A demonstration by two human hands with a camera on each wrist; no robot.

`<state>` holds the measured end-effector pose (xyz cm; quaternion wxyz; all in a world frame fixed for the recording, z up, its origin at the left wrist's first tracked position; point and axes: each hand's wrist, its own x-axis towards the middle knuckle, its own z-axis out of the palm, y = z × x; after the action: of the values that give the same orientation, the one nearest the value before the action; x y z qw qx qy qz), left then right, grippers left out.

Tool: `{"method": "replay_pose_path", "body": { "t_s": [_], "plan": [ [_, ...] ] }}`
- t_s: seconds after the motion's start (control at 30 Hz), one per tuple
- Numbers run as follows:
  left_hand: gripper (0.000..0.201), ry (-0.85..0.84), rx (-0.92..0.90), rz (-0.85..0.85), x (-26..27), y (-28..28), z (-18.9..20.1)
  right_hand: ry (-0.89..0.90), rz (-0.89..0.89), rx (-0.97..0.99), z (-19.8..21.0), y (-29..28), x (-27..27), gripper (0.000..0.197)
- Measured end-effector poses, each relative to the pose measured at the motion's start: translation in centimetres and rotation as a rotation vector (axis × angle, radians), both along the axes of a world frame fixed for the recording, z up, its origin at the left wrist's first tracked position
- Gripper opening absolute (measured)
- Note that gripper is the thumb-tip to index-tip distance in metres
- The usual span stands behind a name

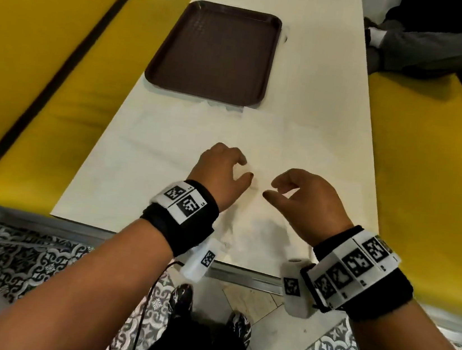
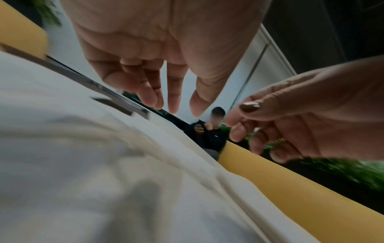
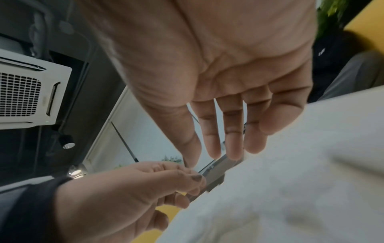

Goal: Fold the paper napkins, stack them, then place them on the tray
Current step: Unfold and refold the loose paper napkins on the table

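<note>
White paper napkins (image 1: 187,139) lie spread flat over the near half of the white table (image 1: 313,53), hard to tell from it; a creased one (image 1: 257,231) lies by the front edge. An empty brown tray (image 1: 213,52) sits further back, left of centre. My left hand (image 1: 244,168) hovers just above the napkins with loosely curled fingers and holds nothing. My right hand (image 1: 272,189) hangs close beside it, also loosely curled and empty. The left wrist view shows the left fingers (image 2: 172,98) hanging over a rumpled napkin (image 2: 104,164). The right wrist view shows the right fingers (image 3: 230,139) above the paper (image 3: 290,189).
Yellow bench seats (image 1: 58,93) run along both sides of the table. A seated person's legs (image 1: 416,49) are at the far right. The table's front edge (image 1: 139,237) is near my wrists, with patterned floor tiles and my shoes (image 1: 181,300) below.
</note>
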<state>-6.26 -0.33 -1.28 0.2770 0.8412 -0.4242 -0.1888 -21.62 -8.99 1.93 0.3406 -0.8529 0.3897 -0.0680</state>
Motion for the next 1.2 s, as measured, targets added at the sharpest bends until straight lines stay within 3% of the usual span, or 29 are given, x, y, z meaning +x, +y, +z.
{"method": "replay_pose_path", "body": {
  "t_s": [0.27, 0.53, 0.8, 1.2],
  "plan": [
    [0.023, -0.039, 0.011, 0.237, 10.3, 6.1, -0.2, -0.022, 0.039, 0.175, -2.0, 4.1, 7.2, 0.016],
    [0.031, -0.118, 0.150, 0.334, 15.8, 9.6, -2.1, -0.030, -0.028, 0.240, -3.9, 5.9, 11.3, 0.026],
    [0.029, -0.166, 0.131, 0.101, 16.1, 9.6, -2.4, -0.055, -0.094, 0.298, -4.7, 6.6, 13.6, 0.022],
    [0.018, -0.159, 0.083, -0.009, 15.8, 9.3, -2.3, -0.146, -0.094, 0.107, -4.2, 6.9, 14.7, 0.003]
  ]
}}
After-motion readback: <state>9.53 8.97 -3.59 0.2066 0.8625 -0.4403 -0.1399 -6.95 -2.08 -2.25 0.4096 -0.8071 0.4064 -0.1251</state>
